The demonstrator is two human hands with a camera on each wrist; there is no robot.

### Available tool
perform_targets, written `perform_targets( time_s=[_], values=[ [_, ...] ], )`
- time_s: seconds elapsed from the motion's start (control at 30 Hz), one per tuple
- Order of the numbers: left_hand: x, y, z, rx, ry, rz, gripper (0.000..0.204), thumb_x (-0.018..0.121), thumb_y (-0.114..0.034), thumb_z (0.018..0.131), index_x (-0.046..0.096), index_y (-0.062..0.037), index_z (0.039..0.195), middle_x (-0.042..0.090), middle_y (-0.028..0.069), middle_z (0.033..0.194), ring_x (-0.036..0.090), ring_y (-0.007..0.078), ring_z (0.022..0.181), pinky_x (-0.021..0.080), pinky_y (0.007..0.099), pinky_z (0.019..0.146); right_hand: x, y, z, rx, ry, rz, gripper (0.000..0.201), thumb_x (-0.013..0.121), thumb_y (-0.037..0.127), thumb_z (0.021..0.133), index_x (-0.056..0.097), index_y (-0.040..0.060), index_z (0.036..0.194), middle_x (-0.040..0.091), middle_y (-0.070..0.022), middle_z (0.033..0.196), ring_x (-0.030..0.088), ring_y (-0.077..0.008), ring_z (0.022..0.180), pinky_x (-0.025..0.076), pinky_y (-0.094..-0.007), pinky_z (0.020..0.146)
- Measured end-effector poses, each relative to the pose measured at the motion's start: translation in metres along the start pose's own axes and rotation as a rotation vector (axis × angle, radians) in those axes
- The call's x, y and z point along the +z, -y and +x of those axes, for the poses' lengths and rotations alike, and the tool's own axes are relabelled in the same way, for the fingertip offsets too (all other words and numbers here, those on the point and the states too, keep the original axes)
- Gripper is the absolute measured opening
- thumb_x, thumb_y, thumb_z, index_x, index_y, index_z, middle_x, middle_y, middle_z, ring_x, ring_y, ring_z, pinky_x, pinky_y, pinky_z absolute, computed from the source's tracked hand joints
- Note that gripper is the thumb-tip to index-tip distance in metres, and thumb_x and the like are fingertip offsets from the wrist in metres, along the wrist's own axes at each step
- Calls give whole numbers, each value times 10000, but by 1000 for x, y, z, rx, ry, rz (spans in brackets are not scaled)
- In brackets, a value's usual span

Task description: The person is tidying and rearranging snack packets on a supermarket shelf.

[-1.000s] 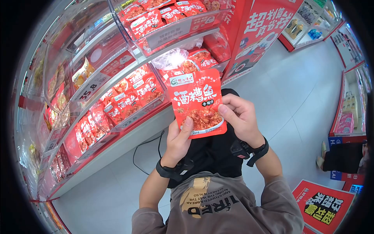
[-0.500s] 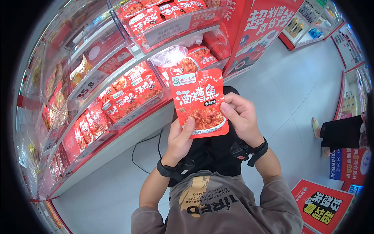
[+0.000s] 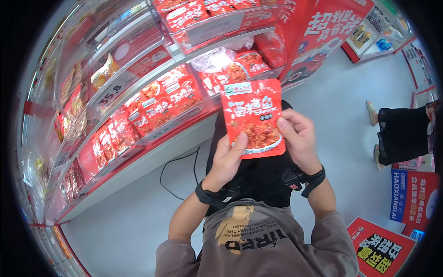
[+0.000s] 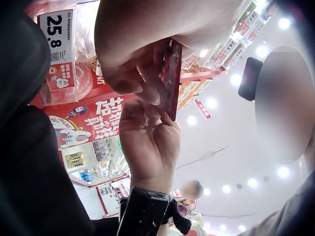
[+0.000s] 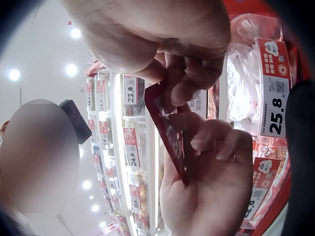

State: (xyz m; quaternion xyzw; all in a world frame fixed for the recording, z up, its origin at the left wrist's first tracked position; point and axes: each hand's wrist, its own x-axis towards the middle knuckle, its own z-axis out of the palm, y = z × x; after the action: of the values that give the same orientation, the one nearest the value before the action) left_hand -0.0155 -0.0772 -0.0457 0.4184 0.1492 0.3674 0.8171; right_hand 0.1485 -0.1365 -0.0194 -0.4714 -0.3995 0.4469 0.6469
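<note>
Both hands hold up a red food pouch (image 3: 253, 106) with white lettering and a picture of chunks of food in red sauce, its front turned to the head camera. At the lower left side, my left hand (image 3: 227, 160) grips it, thumb on the front and fingers behind. My right hand (image 3: 301, 138) pinches the right edge with its thumb in front. In the left wrist view the pouch (image 4: 173, 83) is edge-on, and the fingers of both hands lie against its back. The right wrist view also has the pouch (image 5: 165, 130) edge-on between the hands.
To the left, a shelf rack has clear bins of similar red pouches (image 3: 159, 108) and price tags. A red promotional panel (image 3: 323, 32) stands beyond it. At the right are a passer-by's black skirt (image 3: 402, 136) and a red sign (image 3: 380, 247). A black cable (image 3: 177, 161) lies on the floor.
Hands and pouch have shifted to the right in the head view, as have the shelves behind. The passer-by at the right has come further into view. Both hands keep their hold.
</note>
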Motion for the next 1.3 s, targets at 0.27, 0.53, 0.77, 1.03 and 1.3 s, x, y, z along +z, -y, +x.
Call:
perform_targets(
  time_s=[0.27,0.53,0.77,1.03,1.3],
  values=[
    [5,-6,1,11,53,231,340,520,-163,947,476,35,1219,570,73,1164,532,92,1033,436,258,881,-16,1,-3,75,-75,66,172,500,127,946,560,-31,978,638,-54,916,577,-43,805,456,-204,720],
    [12,-14,-5,-83,122,393,302,508,-189,949,528,21,1164,622,67,1025,562,74,848,468,248,739,-18,5,-11,71,-107,71,313,474,203,952,509,-54,1127,622,-111,1062,625,-121,923,492,-261,809],
    [11,-4,-3,104,92,286,267,511,-169,931,517,44,1092,628,90,776,559,98,644,459,274,605,-22,-1,-7,47,-54,60,318,483,209,957,483,-49,1142,620,-114,1069,630,-129,928,505,-269,808],
    [2,-7,-4,49,143,255,318,509,-211,950,514,32,1154,628,57,909,559,72,714,466,239,639,-14,-3,-6,24,-62,101,272,459,195,968,474,-26,1126,611,-124,1089,633,-137,940,514,-283,816],
    [-1,-10,-7,78,140,249,328,510,-207,949,504,33,1172,632,63,890,553,78,693,464,248,630,-13,-8,-4,0,-46,120,283,469,177,963,453,-18,1168,594,-125,1126,622,-151,976,509,-300,832]
  ],
)
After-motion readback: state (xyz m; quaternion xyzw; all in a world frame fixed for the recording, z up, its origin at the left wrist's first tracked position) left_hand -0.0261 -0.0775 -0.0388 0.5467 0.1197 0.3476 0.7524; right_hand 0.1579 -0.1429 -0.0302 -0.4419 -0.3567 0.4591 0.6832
